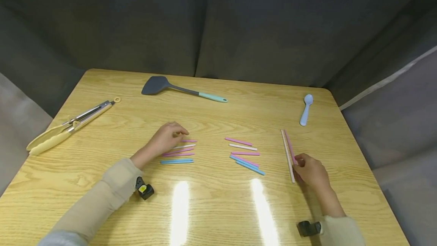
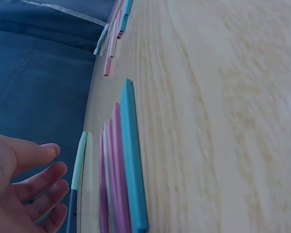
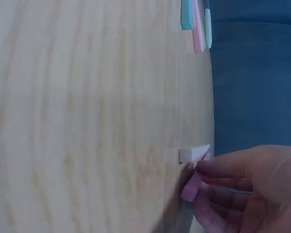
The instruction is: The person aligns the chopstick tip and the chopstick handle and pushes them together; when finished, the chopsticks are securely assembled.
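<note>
At the right, my right hand (image 1: 312, 172) pinches the near end of a long pink stick (image 1: 289, 143) between thumb and fingers. A long white stick (image 1: 287, 158) lies on the table just left of it; in the right wrist view the pink stick (image 3: 191, 188) is beside the white one (image 3: 193, 154). My left hand (image 1: 168, 136) hovers at the far side of the left group of short sticks, fingers loosely bent and holding nothing. That group has pink, white and blue sticks (image 1: 176, 161) in a rough row. A second group of pink, white and blue sticks (image 1: 245, 153) lies mid-table.
On the wooden table (image 1: 211, 208), a dark spatula with a mint handle (image 1: 213, 97) lies at the back. Yellow-tipped tongs (image 1: 73, 126) are at the far left, a light blue spoon (image 1: 306, 110) at the back right. Dark curtains (image 1: 266, 29) hang behind the table.
</note>
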`<state>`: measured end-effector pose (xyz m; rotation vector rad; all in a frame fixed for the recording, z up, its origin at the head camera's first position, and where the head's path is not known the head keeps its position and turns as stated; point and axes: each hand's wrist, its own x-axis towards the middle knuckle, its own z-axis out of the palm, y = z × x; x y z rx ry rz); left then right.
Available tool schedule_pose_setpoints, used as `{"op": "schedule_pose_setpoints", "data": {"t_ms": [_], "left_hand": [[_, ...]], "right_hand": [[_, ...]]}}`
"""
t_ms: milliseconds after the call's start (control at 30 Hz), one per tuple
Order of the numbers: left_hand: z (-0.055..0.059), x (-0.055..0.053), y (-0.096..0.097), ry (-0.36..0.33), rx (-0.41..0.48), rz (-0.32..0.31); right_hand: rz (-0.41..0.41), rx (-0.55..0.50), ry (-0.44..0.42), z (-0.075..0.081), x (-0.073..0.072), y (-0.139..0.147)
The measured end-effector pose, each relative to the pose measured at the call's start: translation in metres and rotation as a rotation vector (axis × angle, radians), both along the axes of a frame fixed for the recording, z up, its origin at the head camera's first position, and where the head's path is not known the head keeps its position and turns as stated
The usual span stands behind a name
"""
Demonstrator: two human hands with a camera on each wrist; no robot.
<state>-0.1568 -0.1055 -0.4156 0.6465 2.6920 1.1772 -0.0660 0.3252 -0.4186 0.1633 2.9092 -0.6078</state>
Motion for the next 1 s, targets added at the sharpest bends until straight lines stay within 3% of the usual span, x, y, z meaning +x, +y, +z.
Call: {"op": "schedule_pose_setpoints", "data": {"t_ms": [133, 300, 600, 833, 1000], "left_hand": [[-0.005, -0.001, -0.002, -0.02, -0.032, 0.002], [-0.012, -0.005, -0.005, -0.033, -0.077, -0.001], [-0.025, -0.006, -0.009, -0.009, -0.141, -0.018], [-0.026, -0.008, -0.004, 0.07, -0.216, -0.045], [-0.028, -0.008, 0.0, 0.072, -0.248, -0.044]], "right_hand": [[0.023, 0.001, -0.017, 0.003, -0.002, -0.002], [0.051, -0.04, 0.068, 0.01, -0.012, -0.009], [0.273, -0.134, 0.104, 0.03, -0.051, -0.059], [0.454, -0.136, 0.085, 0.02, -0.079, -0.095], [0.475, -0.089, 0.049, 0.007, -0.091, -0.109]]}}
